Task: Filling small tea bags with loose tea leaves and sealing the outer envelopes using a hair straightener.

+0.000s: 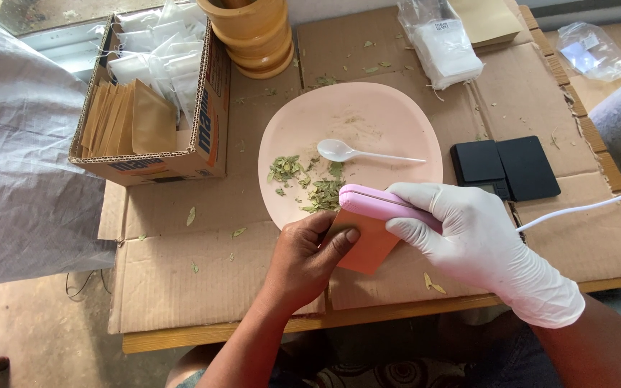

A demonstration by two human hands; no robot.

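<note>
— What are the hands doing?

— The right hand (472,233), in a white glove, is wrapped around a pink handheld sealer (375,201), fingers curled over its top, pressing it down. A white cord (576,210) runs from behind that hand toward the right. The bare left hand (310,251) pinches an orange-brown paper pouch (368,244), thumb lying flat on its face, fingers beneath; the pouch's upper edge sits under the sealer.

— Where is that relative to the pink plate (397,122)?

— Just over the plate's near rim, touching or overlapping it; the pouch hangs off toward the person.

— And on the plate?

— Dried green leaves (310,179) heaped on its near-left part, just beside the sealer, and a white plastic spoon (353,152) lying at its middle.

— Around the plate?

— Right of it, a small black scale (504,167). Left, a cardboard box (203,154) holding brown envelopes and clear bags. Beyond it, a wooden mortar (253,36) and a bag of white packets (443,47). All rests on flattened cardboard (181,273).
</note>
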